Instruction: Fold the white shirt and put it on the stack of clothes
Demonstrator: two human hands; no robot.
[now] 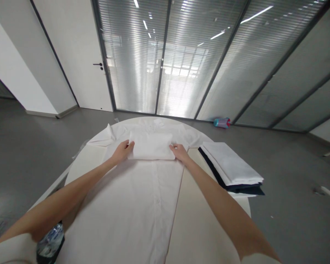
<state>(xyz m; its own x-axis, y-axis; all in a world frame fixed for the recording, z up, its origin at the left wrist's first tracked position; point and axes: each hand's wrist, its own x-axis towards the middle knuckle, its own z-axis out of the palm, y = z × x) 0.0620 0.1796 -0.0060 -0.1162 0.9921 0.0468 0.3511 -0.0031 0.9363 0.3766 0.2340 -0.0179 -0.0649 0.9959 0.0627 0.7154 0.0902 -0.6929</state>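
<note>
A white button-up shirt (143, 205) lies spread over the round table, its button placket running toward me. Across its far part is a flat white rectangular piece (152, 146); I cannot tell whether it is board or folded cloth. My left hand (123, 151) grips the left edge of this piece, fingers closed. At the opposite edge, my right hand (179, 151) pinches it between thumb and fingers. The piece's near edge casts a faint shadow on the shirt. Beyond it, the shirt's far end is rumpled, with a sleeve-like fold (106, 136) at the left.
A stack of folded white and dark garments (228, 161) sits at the right edge of the table (198, 205). On the floor near the glass partition (181, 73) lies a blue-and-red basket-like item (221, 123). A white door (74, 51) stands at the back left.
</note>
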